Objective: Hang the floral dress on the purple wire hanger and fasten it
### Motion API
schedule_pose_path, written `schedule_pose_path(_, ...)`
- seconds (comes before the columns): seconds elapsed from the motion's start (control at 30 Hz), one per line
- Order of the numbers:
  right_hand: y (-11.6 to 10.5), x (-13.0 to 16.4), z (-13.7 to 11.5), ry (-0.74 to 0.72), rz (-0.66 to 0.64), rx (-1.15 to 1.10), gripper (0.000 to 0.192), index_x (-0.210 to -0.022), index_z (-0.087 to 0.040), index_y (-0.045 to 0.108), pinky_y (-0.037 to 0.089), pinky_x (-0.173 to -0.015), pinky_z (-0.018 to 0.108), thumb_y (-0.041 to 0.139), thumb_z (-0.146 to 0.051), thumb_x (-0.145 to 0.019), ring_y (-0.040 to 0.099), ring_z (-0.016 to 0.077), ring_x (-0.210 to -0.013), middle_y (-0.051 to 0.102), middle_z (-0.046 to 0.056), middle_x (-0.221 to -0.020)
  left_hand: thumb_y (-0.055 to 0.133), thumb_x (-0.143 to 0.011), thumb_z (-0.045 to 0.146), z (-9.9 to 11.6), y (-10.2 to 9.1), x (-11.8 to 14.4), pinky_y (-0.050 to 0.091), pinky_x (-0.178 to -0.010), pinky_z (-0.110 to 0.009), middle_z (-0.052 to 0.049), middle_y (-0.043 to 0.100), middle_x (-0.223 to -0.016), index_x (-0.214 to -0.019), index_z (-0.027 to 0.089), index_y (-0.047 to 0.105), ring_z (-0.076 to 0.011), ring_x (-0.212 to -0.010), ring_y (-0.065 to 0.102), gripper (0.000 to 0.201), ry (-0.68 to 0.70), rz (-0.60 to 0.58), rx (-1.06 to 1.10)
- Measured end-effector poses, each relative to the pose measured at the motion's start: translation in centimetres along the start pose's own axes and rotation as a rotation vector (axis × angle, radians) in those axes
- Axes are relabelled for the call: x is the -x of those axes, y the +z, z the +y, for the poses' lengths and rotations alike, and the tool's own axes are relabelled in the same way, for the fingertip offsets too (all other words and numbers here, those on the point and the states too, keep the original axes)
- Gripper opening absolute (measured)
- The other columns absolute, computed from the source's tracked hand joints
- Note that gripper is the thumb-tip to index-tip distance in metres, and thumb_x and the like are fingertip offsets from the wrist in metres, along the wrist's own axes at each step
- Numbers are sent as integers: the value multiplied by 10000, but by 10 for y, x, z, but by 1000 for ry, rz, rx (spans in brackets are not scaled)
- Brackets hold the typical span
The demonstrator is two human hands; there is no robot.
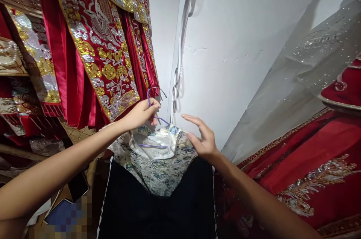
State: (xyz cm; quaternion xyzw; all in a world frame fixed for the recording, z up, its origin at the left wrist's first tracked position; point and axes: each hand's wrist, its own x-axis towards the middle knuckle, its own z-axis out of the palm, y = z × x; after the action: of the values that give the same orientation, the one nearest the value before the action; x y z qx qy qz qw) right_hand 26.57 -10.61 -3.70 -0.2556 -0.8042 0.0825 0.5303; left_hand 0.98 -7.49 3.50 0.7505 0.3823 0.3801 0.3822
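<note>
Left hand (147,111) snug round purple hanger (152,146) (right hand (204,139) splayed)

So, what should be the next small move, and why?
Perhaps the right hand could smooth the near shoulder of the patterned garment over the hanger: the left hand already holds the hanger, part of which shows inside the neckline, while the right hand is open.

Left of the garment (158,212), the person's left arm (70,160) is bare from elbow crease to left hand (145,113), slim and smooth, tapering to a narrow wrist (125,123). Right of the garment, the right forearm (248,188) and right hand (205,140) are bare too, with slender fingers (194,119).
</note>
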Motion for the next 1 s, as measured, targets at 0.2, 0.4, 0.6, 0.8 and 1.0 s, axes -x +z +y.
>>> schedule_pose_path(0.2, -58, -13, 19, 608, -156, -121, 508, -756, -176, 737, 537, -653, 322, 543, -617, -917, 662, 212, -701, 726, 93, -792, 385, -884, 151, 12, -16, -17, 296, -392, -207, 67, 459, -421, -1032, 154, 551, -106, -352, 421, 222, 35, 190, -58)
schedule_pose_path(0.4, -76, -37, 2, 632, -176, -336, 412, -955, -199, 731, 504, -602, 268, 657, -593, -866, 657, 198, -722, 724, 62, -844, 416, -834, 120, 20, -23, -55, 289, -379, -204, 62, 452, -458, -991, 135, 605, -97, -348, 416, 246, 118, 294, -28)
schedule_pose_path(0.6, -64, -48, 7, 551, 35, -357, 419, -872, -219, 722, 469, -537, 248, 651, -631, -854, 594, 157, -608, 680, 24, -722, 425, -877, 133, 19, -53, -72, 255, -369, -192, 59, 440, -409, -990, 128, 631, -96, -319, 373, 235, 68, 459, -65)
schedule_pose_path(0.8, -48, -57, 19, 550, 347, -509, 334, -858, -210, 711, 524, -531, 273, 752, -536, -798, 666, 193, -638, 696, 20, -699, 522, -955, 309, 18, -51, -65, 462, -508, -238, 26, 555, -528, -1073, 135, 553, -132, -449, 558, 212, 100, 351, 61)
schedule_pose_path(1.0, -79, -87, 68, 648, 606, -647, 232, -719, -167, 653, 598, -631, 328, 785, -354, -753, 702, 226, -662, 644, 13, -587, 445, -978, 545, -4, -83, -48, 495, -848, -331, -84, 686, -990, -1159, 165, 604, -197, -908, 651, 450, 216, 391, -238)
